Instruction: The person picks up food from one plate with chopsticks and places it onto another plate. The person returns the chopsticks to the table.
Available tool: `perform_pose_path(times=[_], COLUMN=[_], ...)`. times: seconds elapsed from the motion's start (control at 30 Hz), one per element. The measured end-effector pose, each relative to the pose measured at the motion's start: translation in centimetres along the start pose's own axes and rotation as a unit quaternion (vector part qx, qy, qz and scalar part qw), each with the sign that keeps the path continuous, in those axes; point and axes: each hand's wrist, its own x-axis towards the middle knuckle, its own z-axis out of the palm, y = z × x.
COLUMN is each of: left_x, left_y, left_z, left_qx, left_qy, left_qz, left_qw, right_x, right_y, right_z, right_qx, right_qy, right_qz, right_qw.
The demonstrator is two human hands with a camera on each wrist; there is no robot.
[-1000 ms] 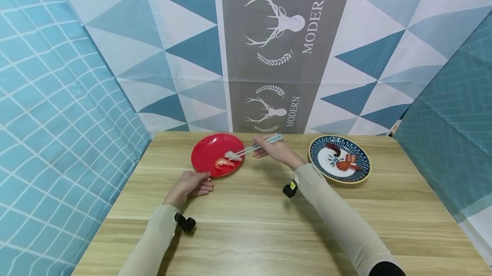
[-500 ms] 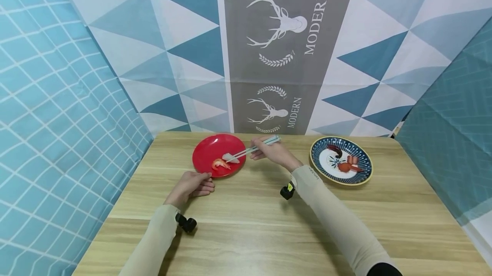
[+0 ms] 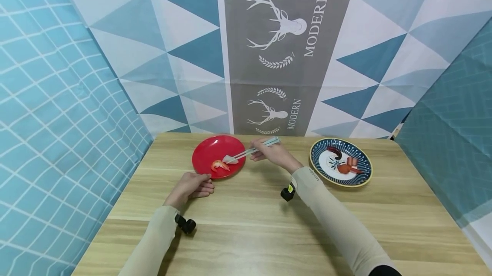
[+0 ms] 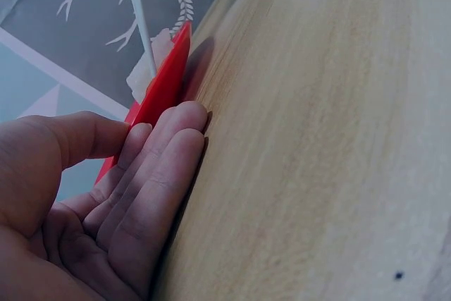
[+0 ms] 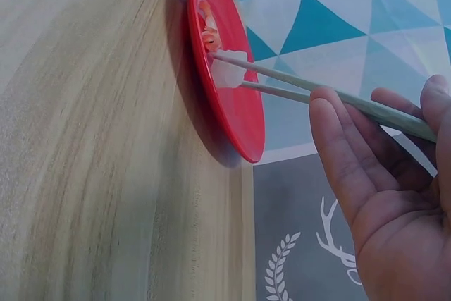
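Note:
On the red plate [image 3: 209,150] at the back of the table lie an orange-and-white shrimp [image 3: 220,165] and, just right of it, a whitish translucent piece [image 3: 229,160]. My left hand [image 3: 189,187] pinches the plate's near rim between thumb and index finger [image 4: 134,139]; its other fingers lie under the edge, near the tabletop. In my right hand [image 3: 274,152] is a pair of pale green chopsticks [image 5: 282,79]. Their tips are at the whitish piece [image 5: 229,70], one on either side in the right wrist view. Whether they squeeze it cannot be told.
A blue-patterned plate [image 3: 326,164] with a yellow rim stands right of my right hand. It bears a drumstick-like piece [image 3: 344,168], a dark red curved piece [image 3: 334,152] and small pinkish pieces [image 3: 352,161]. Patterned cloth [image 3: 192,54] hangs behind the wooden table [image 3: 246,233].
The shrimp and the whitish piece have shifted slightly left on the red plate, along with the chopstick tips. My left hand keeps its hold on the rim.

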Motion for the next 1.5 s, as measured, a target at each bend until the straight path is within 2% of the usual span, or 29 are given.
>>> perform_pose_path(times=[0.47,0.77,1.27,1.5], left_x=[-0.2,-0.1,-0.3,-1.0], left_y=[0.2,0.1,-0.4,0.0], left_z=[0.1,0.1,0.7,0.8], left_qx=[0.0,0.025,0.031,0.031], left_qy=[0.0,0.001,0.033,0.03], left_qz=[0.001,0.003,0.023,0.013], left_qw=[1.0,0.9997,0.9987,0.999], right_x=[-0.6,-0.8,-2.2,-4.0], right_y=[0.1,0.1,-0.1,-0.2], right_z=[-0.7,-1.0,-1.8,-2.6], right_qx=[-0.001,0.002,-0.031,-0.09], right_qy=[0.031,0.038,0.053,0.067], right_qz=[-0.019,-0.037,-0.044,-0.038], right_qw=[0.999,0.999,0.997,0.993])
